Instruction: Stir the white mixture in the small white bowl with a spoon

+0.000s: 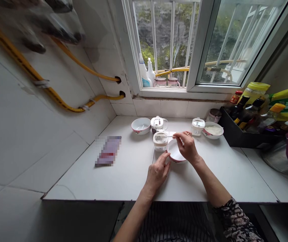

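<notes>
White spoon (169, 136) handle sits pinched between the thumb and fingers of the right hand (187, 146), which are closed on its right end. From those fingertips it points left, its long axis running almost straight across the scene, nearly level, so that its far-from-hand end lies over the mouth of a small clear jar (160, 146); whether that end dips inside, or carries anything, I cannot tell. Just below the right fingers and to the near right of the jar is a white bowl (176, 151), partly covered by the right hand. The left hand (159, 170) is on the near left, its slightly bent fingertips touching the bowl's left rim; whether they grip or merely steady it is unclear. Both hands are thus near the jar, but only the right one has the spoon. Farther out, a dark-filled jar (157, 127) stands just beyond the clear one, a floral bowl (141, 127) to its left, while a lidded jar (198, 127) and a bowl of white contents (212, 131) stand side by side at the far right.
</notes>
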{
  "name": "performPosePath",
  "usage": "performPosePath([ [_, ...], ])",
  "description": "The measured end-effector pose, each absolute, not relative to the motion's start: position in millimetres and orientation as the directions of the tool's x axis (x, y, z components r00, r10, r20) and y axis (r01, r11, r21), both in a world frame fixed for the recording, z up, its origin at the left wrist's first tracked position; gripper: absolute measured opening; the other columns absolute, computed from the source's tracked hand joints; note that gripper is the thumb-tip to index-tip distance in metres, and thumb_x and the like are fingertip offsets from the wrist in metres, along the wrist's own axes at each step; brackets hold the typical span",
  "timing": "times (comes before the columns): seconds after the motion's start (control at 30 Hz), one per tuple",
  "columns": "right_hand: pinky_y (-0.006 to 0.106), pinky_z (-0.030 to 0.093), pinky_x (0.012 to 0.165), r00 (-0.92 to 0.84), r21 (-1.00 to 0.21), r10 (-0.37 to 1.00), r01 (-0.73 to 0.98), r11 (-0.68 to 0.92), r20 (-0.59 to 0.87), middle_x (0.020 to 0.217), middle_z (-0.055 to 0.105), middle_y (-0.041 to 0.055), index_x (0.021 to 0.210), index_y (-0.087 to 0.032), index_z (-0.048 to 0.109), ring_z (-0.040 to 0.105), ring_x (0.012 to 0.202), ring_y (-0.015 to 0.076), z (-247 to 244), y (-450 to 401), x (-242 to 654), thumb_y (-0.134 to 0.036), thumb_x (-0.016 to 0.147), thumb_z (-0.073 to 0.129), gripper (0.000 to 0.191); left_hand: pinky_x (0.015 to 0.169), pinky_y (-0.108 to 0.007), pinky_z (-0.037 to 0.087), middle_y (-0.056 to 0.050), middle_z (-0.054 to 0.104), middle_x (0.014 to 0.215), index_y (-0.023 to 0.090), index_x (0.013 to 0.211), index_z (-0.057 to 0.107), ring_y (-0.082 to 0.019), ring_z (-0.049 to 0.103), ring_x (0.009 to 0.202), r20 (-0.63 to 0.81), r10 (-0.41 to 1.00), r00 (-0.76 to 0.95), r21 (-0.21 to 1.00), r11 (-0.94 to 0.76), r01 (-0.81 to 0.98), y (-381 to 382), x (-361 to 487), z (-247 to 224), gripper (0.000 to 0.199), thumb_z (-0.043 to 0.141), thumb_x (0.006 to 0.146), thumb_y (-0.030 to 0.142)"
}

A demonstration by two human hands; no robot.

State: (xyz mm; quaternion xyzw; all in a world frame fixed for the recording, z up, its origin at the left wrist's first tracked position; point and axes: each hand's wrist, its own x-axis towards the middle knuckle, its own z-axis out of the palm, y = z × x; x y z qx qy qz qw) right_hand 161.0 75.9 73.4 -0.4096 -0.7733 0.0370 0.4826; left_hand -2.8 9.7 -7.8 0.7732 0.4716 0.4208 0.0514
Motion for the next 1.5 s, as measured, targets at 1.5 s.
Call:
performPosePath([
  [1.5,0.025,0.039,0.053,-0.053,-0.962,0.989,0.228,0.148,0.14,0.044,0.056,-0.0032,0.058,-0.019,0.062,0.048,0.047,0.0122,71.1,87.7,189.1,-0.024,0.059,0.05,0.013,0.07,-0.025,0.059,-0.007,0.071,0.119,0.024,0.129,0.052,-0.017,0.074,0.082,0.572,0.795,0.202,0.495,-0.531,0.687,7.0,-4.7,-4.6,0.039,0.056,0.092,0.013],
])
